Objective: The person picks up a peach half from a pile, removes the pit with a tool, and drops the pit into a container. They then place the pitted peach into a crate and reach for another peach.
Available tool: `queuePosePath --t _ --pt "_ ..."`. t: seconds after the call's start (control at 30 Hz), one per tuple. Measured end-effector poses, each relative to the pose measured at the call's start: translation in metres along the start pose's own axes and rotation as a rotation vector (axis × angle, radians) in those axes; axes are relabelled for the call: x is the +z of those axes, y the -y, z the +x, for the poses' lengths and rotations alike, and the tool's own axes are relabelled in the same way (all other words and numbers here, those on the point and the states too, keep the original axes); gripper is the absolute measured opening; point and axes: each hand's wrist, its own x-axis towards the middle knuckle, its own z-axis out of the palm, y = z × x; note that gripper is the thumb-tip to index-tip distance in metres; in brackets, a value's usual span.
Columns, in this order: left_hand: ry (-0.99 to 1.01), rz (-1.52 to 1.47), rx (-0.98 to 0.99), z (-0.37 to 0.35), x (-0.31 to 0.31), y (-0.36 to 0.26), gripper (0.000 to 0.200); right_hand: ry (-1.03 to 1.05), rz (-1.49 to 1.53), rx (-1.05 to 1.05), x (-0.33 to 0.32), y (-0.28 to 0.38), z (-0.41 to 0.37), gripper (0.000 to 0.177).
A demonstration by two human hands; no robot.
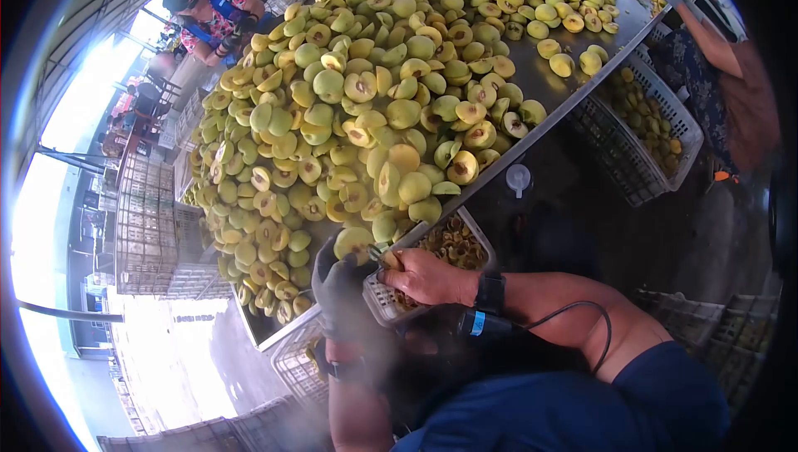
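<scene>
A halved yellow-green fruit (355, 241) is gripped in the grey-gloved left hand (338, 287), at the near edge of a metal-topped table (629, 22). A small, narrow-tipped tool (376, 253), mostly hidden, is clasped in the bare right hand (428, 276); its tip is seen just beside the fruit, though contact cannot be determined. The hands are held near each other, not joined. Beneath the right hand, brown curved pieces (455, 240) are contained in a white perforated plastic basket (382, 306). A large heap of yellow-green fruit halves (332, 120) is spread across the table.
</scene>
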Motion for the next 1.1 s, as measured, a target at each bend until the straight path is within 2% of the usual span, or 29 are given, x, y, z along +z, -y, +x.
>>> queuePosePath --t 0.17,0.3,0.43,0.6,0.7,0.73,0.8,0.83,0.93,1.03,1.1 --pt "-0.101 -0.007 0.089 -0.02 -0.011 0.029 0.032 0.011 0.017 -0.082 0.008 -0.013 -0.007 0.026" --pt "-0.188 0.021 0.195 -0.042 0.024 0.013 0.039 0.055 -0.011 -0.063 0.006 -0.005 -0.012 0.027" --pt "-0.161 -0.075 0.172 -0.04 0.0 0.04 0.04 0.138 -0.123 -0.062 0.001 -0.001 -0.012 0.028" --pt "-0.1 -0.054 0.255 -0.039 -0.01 0.055 0.035 0.08 -0.101 -0.053 0.004 -0.006 -0.011 0.026" --pt "-0.128 0.124 0.25 -0.039 -0.01 0.054 0.033 0.112 -0.211 -0.024 0.006 -0.008 -0.006 0.026" --pt "-0.125 0.084 0.218 -0.041 -0.01 0.051 0.033 0.136 -0.262 -0.008 0.006 -0.009 -0.006 0.026" --pt "-0.117 0.003 0.158 -0.048 -0.008 0.04 0.035 0.186 -0.104 -0.038 0.001 -0.002 -0.008 0.025" --pt "-0.141 0.075 0.178 -0.05 -0.002 0.034 0.035 0.212 -0.025 -0.053 0.0 0.002 -0.009 0.025" --pt "-0.168 0.195 0.242 -0.055 0.01 0.025 0.033 0.166 -0.221 -0.106 0.013 -0.011 -0.002 0.023" --pt "-0.129 0.153 0.262 -0.062 0.009 0.02 0.033 0.249 -0.007 -0.176 0.0 0.008 -0.012 0.022" --pt "-0.14 0.134 0.226 -0.061 0.013 0.013 0.033 0.233 -0.052 -0.087 0.005 0.001 -0.007 0.024"
